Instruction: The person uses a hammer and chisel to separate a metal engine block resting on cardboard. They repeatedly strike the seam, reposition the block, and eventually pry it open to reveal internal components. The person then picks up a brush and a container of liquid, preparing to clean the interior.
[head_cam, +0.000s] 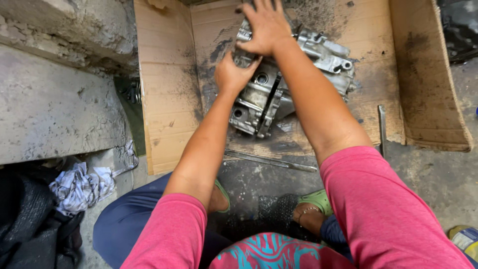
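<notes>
— What lies on the cardboard [169,89]?
— A cast-metal engine casing [279,89], dull grey, greasy; the cardboard beneath is matt brown, soot-smeared.
— And left of the casing?
— Rough, pitted concrete slab [55,109]; below it, crumpled cloth rag [79,187].

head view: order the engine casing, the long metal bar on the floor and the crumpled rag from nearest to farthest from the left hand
From the left hand:
1. Engine casing, touched by the hand, on the cardboard.
2. Long metal bar, on the floor toward the person's feet.
3. Crumpled rag, far left by the concrete step.
</notes>
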